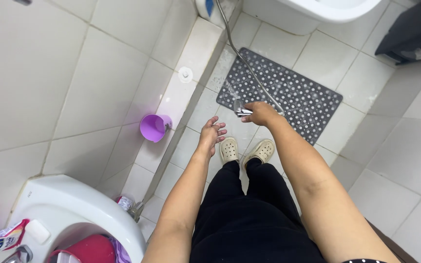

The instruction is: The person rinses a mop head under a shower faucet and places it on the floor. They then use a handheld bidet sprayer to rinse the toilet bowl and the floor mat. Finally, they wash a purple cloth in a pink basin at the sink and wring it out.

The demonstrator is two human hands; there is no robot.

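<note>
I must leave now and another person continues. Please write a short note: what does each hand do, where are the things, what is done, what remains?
Right hand: closed on the spray head, hose running up; water sprays toward the floor by the ledge.
Left hand: open, holds nothing, beside the spray.
Grey dotted mat lies ahead; purple cup on the ledge at left.
Done: floor near the mat looks wet.
Left: cannot tell how much remains.

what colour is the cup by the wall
The cup is purple, lying tilted on the tiled ledge; the head view shows it best.
</note>
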